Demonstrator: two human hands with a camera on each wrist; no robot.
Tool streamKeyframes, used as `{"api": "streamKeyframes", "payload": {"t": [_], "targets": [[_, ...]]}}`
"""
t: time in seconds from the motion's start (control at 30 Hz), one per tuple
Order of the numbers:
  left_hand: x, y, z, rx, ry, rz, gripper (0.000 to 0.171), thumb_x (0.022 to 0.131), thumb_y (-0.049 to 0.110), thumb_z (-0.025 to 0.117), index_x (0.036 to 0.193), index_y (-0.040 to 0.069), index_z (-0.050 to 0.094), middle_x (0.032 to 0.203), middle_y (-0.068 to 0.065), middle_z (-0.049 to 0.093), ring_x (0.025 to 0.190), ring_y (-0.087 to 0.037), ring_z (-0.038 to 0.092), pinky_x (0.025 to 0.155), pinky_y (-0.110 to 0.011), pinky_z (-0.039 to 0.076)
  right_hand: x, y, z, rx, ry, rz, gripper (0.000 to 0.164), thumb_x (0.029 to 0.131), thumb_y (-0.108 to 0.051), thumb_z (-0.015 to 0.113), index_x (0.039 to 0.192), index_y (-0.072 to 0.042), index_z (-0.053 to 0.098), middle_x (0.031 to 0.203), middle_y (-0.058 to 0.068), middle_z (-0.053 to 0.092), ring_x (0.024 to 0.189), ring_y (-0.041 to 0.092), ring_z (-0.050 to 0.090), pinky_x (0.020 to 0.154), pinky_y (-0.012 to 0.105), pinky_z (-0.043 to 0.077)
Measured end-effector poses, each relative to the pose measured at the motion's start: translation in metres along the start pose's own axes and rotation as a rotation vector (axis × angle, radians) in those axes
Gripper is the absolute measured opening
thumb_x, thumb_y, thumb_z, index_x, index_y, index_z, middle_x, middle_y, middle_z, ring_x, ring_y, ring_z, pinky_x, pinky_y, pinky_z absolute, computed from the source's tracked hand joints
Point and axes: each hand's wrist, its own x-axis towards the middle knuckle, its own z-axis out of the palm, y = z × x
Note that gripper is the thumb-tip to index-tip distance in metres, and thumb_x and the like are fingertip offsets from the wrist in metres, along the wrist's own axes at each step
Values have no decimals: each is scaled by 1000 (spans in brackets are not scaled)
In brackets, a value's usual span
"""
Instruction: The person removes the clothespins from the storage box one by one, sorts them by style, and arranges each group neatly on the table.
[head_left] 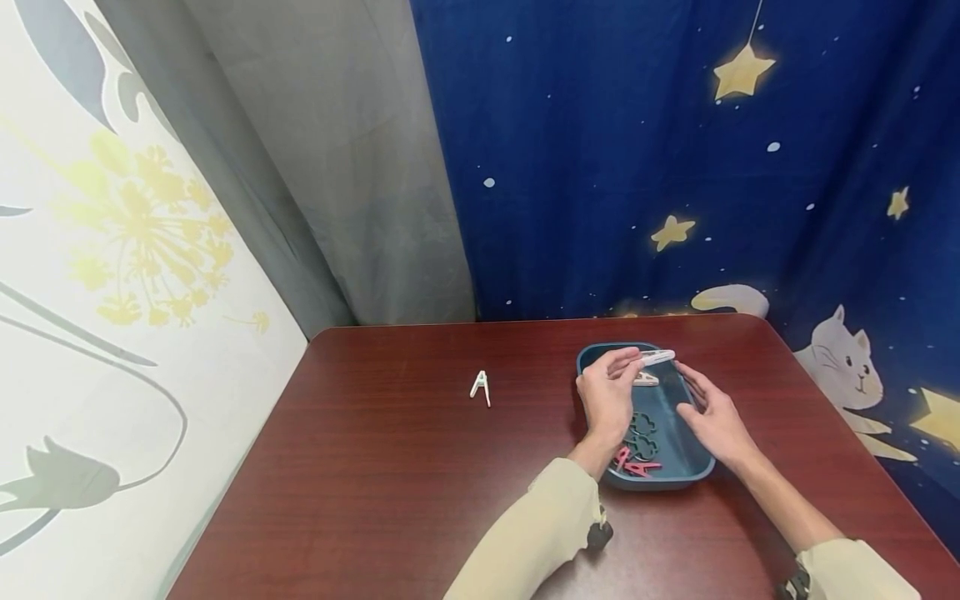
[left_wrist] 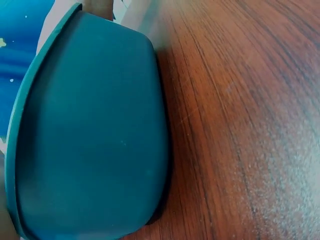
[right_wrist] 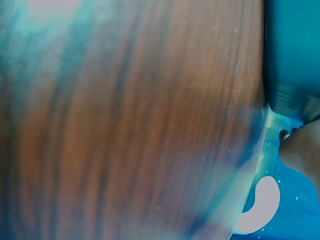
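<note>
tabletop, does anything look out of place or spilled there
A white clip sits alone on the tabletop, left of the blue bin; it looks stray, since other clips lie inside the bin. No spill or damage shows.

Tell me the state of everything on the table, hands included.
Bin: upright, uncovered
Left hand: pinching the held clip
Held clip: above the bin
Right hand: at the bin's right rim, fingers relaxed
Pink clips: inside the bin
Pale clip: inside the bin
Green outlines: inside the bin
Table clip: outside the bin, legs spread
</note>
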Motion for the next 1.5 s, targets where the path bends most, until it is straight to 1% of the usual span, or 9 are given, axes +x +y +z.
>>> {"api": "streamKeyframes", "payload": {"t": [0.13,0.33,0.5,0.57,0.77,0.83,1.23,1.33,1.5], "targets": [[1,2,-4,24,8,8,14,92,15,86,105,17,85,94,9,81,87,6,73,73,-17,56,1,-2,1,4,-7,8,70,104,3,58,167,-3,29,164,32,36,147,55,37,107,63,36],[6,7,-12,10,19,13,15,90,15,87,105,19,86,92,11,81,85,6,73,73,-18,56,0,-2,1,4,-2,5,70,103,4,57,167,-3,29,163,33,36,147,56,38,107,65,38],[16,9,-25,-52,33,3,17,92,8,84,107,15,85,98,5,82,88,0,76,77,-20,60,-1,-1,0,-9,5,-18,69,103,4,58,166,-3,31,163,31,38,146,55,40,107,19,41],[20,9,-32,-72,33,0,18,94,4,81,110,12,84,102,1,82,90,-4,77,78,-22,61,-1,-1,0,-11,5,-17,69,103,3,58,166,-3,31,163,30,38,146,55,40,102,10,37],[35,4,-61,-83,64,-23,21,97,-2,75,116,6,81,109,-6,81,97,-14,78,80,-23,61,-1,-3,0,-17,1,-6,68,104,2,58,166,-4,30,165,29,37,147,54,39,108,57,38],[41,0,-72,-81,81,-20,21,98,-3,74,116,4,80,109,-9,81,98,-18,79,81,-24,61,-1,-3,0,-22,2,-6,69,104,2,58,166,-4,30,164,29,37,147,54,39,106,61,37],[77,-17,-153,-89,219,-40,17,94,-9,75,110,-5,80,104,-16,80,96,-31,79,77,-26,62,-1,-4,1,-33,0,8,68,104,2,58,166,-3,31,164,30,37,147,54,39,111,53,41],[82,-23,-173,-40,261,-30,16,93,-8,77,108,-5,80,102,-16,80,94,-30,79,75,-24,62,-1,-4,1,-28,-5,11,69,104,2,57,166,-3,30,164,30,37,147,54,38,108,63,37],[84,-32,-205,62,311,-30,13,93,-5,79,105,-2,82,99,-14,81,90,-27,80,74,-20,60,-1,-3,0,-30,-1,-1,68,104,1,58,166,-4,31,164,28,38,147,53,39,112,45,42]]}}
